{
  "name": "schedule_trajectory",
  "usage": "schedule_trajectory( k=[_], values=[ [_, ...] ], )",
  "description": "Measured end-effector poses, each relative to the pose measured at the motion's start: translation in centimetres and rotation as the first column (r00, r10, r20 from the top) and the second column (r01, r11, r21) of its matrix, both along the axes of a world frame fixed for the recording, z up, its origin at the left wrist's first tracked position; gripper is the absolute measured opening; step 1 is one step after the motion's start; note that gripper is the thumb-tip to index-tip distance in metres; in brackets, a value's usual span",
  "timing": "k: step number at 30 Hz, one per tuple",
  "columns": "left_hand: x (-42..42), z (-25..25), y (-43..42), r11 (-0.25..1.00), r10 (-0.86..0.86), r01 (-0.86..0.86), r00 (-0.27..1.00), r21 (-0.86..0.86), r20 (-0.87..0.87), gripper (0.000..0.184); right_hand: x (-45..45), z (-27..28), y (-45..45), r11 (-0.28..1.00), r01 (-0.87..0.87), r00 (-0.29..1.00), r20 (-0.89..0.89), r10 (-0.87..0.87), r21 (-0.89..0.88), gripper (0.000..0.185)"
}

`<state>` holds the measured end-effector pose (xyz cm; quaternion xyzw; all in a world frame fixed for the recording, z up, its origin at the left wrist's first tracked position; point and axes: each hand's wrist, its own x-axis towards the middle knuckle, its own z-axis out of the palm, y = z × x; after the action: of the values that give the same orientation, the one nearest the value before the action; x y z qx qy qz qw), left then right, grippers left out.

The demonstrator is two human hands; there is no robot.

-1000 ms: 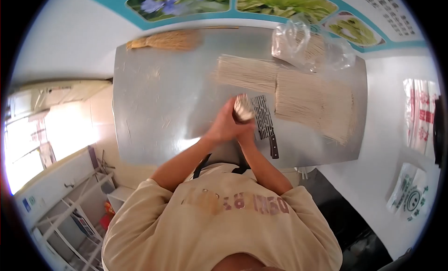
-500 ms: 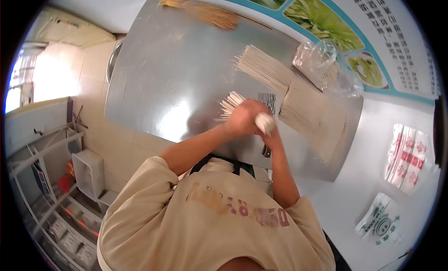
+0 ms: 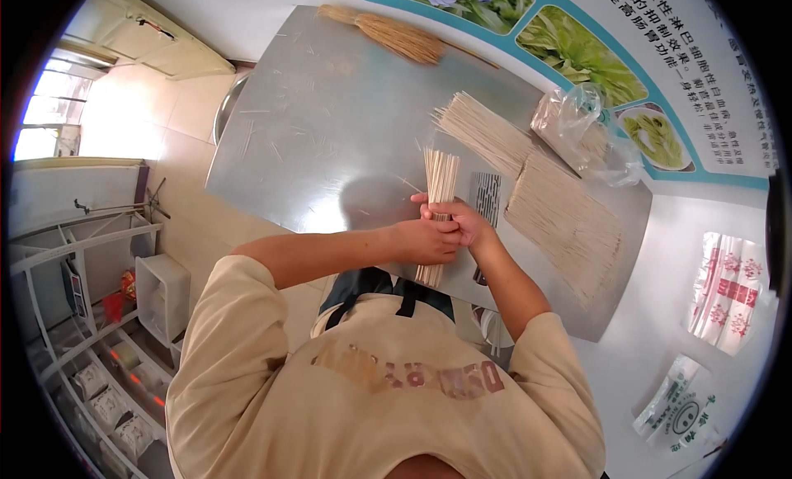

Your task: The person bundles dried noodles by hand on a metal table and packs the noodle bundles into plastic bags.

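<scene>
A bundle of dried noodles [image 3: 443, 175] stands nearly upright in front of me, its loose ends fanned at the top. My left hand [image 3: 429, 241] is closed round its lower middle. Fingers of my right hand [image 3: 464, 221] wrap the same bundle just above, from the right side. The bottom end shows below my hands. Close to my right hand lies a knife with a broad, dark-patterned blade [image 3: 487, 190]; its dark handle is partly hidden by my forearm. Right of the knife, flat dried noodles [image 3: 565, 215] are spread in overlapping layers.
The metal table [image 3: 305, 124] has stray noodle bits on it. A straw brush [image 3: 400, 37] lies at the far edge. Behind the noodles rests a clear plastic bag [image 3: 594, 141]. Printed packets [image 3: 726, 293] are on the white surface at right. A wire rack [image 3: 82, 273] stands at left.
The bundle has turned from slanting, end toward me, to nearly upright. My hands have shifted lower and now both wrap its middle. The view has moved slightly.
</scene>
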<state>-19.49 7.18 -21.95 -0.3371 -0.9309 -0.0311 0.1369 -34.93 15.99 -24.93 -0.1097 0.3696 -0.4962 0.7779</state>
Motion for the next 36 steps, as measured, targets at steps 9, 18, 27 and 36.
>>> schedule_trajectory(
  k=[9, 18, 27, 36],
  values=[
    [3.7, 4.7, -7.2, -0.016, 0.415, -0.824, 0.509, 0.566, 0.754, 0.062, 1.8, 2.2, -2.3, 0.982, 0.145, 0.93, -0.323, -0.176, -0.12, 0.03],
    [1.1, 1.2, -6.3, 0.195, -0.065, -0.745, 0.639, 0.638, 0.767, 0.073, 3.8, 1.7, -0.6, 0.963, -0.061, 0.623, -0.764, -0.169, -0.263, 0.039],
    [-0.2, 0.9, -8.4, 0.616, 0.22, -0.62, 0.727, 0.486, 0.65, 0.091, 4.5, 0.5, -1.5, 0.95, 0.007, 0.629, -0.738, -0.246, -0.311, 0.043],
    [-2.0, 4.5, -10.7, 0.061, -0.037, -0.66, 0.748, 0.749, 0.662, 0.117, 1.6, 7.4, -6.7, 0.727, 0.594, 0.709, -0.203, -0.676, -0.345, 0.026]
  ],
)
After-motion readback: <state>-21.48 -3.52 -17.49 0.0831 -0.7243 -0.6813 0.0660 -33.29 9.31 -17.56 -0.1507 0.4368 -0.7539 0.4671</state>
